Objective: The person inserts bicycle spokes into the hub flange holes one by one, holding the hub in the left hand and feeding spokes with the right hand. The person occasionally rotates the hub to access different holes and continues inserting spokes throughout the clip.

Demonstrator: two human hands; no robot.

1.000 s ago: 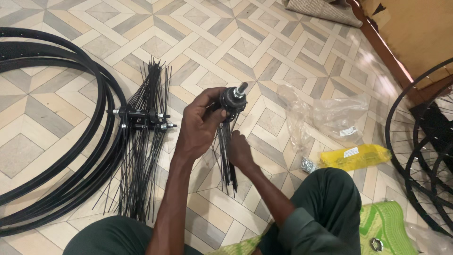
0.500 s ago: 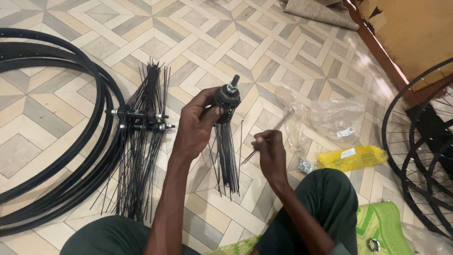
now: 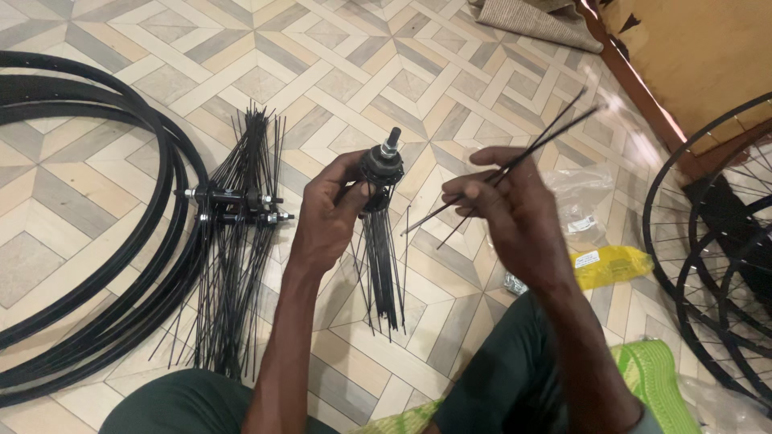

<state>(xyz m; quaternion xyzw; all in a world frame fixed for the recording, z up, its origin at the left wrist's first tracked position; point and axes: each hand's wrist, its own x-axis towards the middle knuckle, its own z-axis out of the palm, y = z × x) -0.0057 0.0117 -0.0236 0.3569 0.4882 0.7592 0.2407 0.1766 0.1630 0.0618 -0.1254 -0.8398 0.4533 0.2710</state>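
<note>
Fingers (image 3: 354,189) of the left hand (image 3: 326,217) are wrapped tight around a black wheel hub (image 3: 380,169), axle end pointing up, with a bunch of black spokes (image 3: 382,265) already hanging down out of its flange toward the floor. The hub sits in the air right in the middle of the view, above the tiled floor (image 3: 450,104) and between the person's knees.

The right hand (image 3: 503,209) is just to the right of the hub, fingers pinched together on a couple of loose spokes (image 3: 535,145) that run diagonally, their far ends sticking up toward the top right and their near ends poking down-left toward the hub (they're a bit motion-blurred, so I can't count them exactly). They don't touch the hub as far as I can see.

Lying on the floor to the left there's another pile: two more hubs (image 3: 233,206) side by side with spokes fanned out both ways. Further left, a stack of bare black rims (image 3: 104,233). Off to the right edge, some built wheels (image 3: 724,241) leaning by the wooden wall trim, plus a yellow packet (image 3: 611,265) and a clear plastic bag (image 3: 583,197) on the tiles near the right wrist.
</note>
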